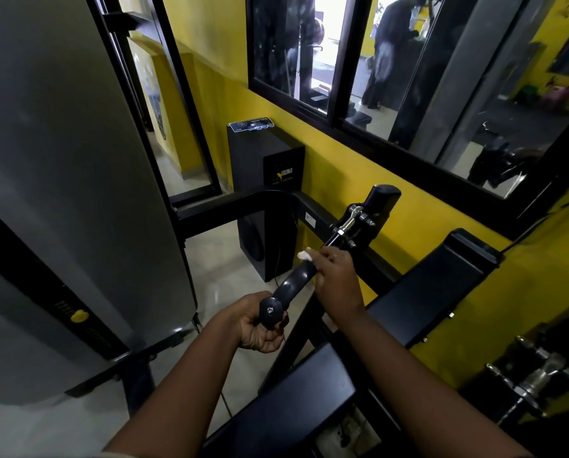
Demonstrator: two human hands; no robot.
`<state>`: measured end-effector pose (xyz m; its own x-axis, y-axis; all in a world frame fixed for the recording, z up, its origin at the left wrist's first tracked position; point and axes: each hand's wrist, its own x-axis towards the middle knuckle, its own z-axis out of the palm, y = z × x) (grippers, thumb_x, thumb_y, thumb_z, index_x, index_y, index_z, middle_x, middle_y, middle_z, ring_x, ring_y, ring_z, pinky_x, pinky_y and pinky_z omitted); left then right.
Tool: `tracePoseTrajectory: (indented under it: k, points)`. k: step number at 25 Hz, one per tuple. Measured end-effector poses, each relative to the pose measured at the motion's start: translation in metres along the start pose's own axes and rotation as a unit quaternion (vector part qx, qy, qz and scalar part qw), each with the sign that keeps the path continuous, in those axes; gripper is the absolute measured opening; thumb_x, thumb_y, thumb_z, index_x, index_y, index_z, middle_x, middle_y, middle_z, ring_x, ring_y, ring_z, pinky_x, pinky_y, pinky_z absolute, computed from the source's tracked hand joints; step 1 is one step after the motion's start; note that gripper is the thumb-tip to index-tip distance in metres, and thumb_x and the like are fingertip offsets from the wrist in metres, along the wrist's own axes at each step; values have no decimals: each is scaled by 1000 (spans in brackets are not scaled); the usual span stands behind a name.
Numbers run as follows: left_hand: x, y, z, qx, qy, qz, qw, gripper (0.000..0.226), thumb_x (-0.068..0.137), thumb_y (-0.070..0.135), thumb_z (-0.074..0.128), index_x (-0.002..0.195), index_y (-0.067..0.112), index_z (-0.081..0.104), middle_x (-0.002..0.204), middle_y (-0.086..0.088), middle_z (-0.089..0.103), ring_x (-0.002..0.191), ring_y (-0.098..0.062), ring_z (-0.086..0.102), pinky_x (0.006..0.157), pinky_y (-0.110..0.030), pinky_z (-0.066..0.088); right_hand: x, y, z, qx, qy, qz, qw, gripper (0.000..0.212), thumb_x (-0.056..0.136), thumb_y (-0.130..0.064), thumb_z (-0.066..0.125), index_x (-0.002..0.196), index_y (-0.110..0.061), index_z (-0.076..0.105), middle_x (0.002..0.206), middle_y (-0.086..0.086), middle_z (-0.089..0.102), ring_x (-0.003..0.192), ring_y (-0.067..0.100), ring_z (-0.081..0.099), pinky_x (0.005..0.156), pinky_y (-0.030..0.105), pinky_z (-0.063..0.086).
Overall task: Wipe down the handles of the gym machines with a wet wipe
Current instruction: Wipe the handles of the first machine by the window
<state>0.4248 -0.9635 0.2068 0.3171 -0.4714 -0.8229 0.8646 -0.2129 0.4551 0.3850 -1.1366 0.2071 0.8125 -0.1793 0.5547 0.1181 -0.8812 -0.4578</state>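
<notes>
On handle (293,282), right hand (334,276) gripping wipe (304,255)

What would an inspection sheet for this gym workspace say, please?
Surface: pale glossy floor.
Job's things: black handle; white wipe at its far end.
Clutter: nothing seen.
Hands: left hand grips the handle's near end; right hand holds the wipe round the far end.
Cables: thin dark cable runs down by the speaker.
Surroundings: yellow wall, black-framed window, grey cover at left, black pad at right.
</notes>
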Motion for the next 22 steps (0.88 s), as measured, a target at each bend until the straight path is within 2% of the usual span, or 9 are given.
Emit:
tracePoseTrajectory:
  k: [2,4,7,10,13,16,18,19,22]
  points:
    - [0,-2,0,5,0,12,1000,25,88,28,44,74,12,57,58,-2,58,47,-14,50,66,-29,45,11,1,6,39,-21,97,994,26,87,-3,58,108,-4,73,95,11,61,91,32,59,80,31,50]
    - [1,-5,0,13,13,37,999,30,93,33,44,81,9,57,61,-4,60,48,-15,52,64,-30,47,8,-4,4,22,-12,111,994,23,85,-1,65,106,-4,73,93,10,62,90,29,58,74,27,48]
    - [8,-12,4,32,63,94,993,40,100,40,41,99,3,56,72,-10,62,53,-18,57,63,-34,52,-22,-16,-12,-68,-21,-71,995,36,77,1,70,112,-3,70,96,13,63,92,19,48,69,19,40]
    - [16,-20,12,41,94,147,984,38,101,38,43,106,2,55,82,-14,59,59,-22,57,62,-37,56,-29,-10,-25,-156,-85,-252,951,36,74,-11,73,109,-5,70,99,10,62,90,21,51,65,25,45]
    - [18,-23,16,21,82,162,983,30,102,31,45,99,1,52,81,-15,56,60,-24,55,64,-41,57,-14,-5,-22,-243,-100,-194,945,30,70,-8,78,99,-5,71,96,8,62,83,21,45,61,30,44]
    - [20,-27,13,9,62,165,984,24,102,23,46,106,0,52,89,-17,59,69,-26,60,66,-41,58,-25,-20,-6,-214,-148,-133,956,6,77,-6,64,80,-5,69,83,7,60,73,20,44,59,24,29]
    - [26,-32,12,25,74,193,978,19,101,13,45,114,3,54,97,-16,63,81,-26,61,70,-38,57,-35,-34,7,-243,-231,-194,922,21,76,-11,51,71,-8,72,78,6,61,75,22,51,59,25,39]
    - [30,-35,12,36,87,211,973,20,98,9,44,114,5,56,98,-15,64,83,-26,60,74,-38,54,-39,-40,8,-275,-284,-197,897,27,80,-10,46,79,-7,73,83,8,62,82,26,53,66,29,45]
    - [35,-38,14,40,115,241,963,21,94,3,43,110,7,57,94,-13,66,83,-25,62,77,-41,54,-31,-49,7,-351,-409,-146,829,25,95,-8,45,111,-4,63,112,16,56,110,32,43,77,32,33]
